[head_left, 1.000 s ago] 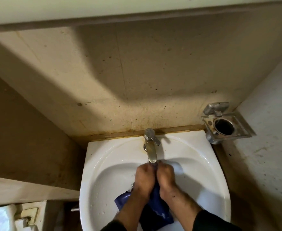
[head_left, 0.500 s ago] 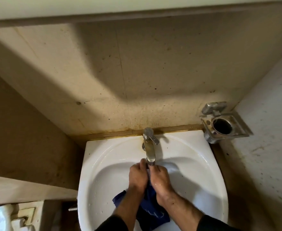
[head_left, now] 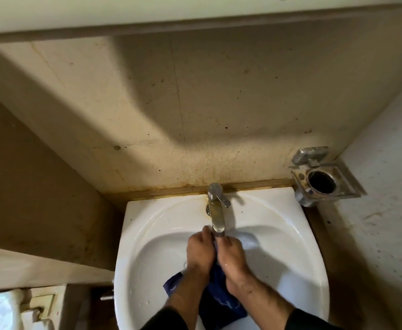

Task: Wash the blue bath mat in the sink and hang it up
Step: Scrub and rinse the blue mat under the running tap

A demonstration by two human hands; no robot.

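Hands, left [head_left: 198,254] and right [head_left: 230,258], clench bunched blue mat [head_left: 221,303] together under the tap [head_left: 216,216] over the sink [head_left: 147,234], so hard scrubbing could splash water over the rim, or wet cloth may slip loose.

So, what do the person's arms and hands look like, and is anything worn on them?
Both hands, the left hand and the right hand, are bare: no gloves, rings or watch visible. Dark sleeves are pushed up, leaving the forearms uncovered. The forearms have some hair.
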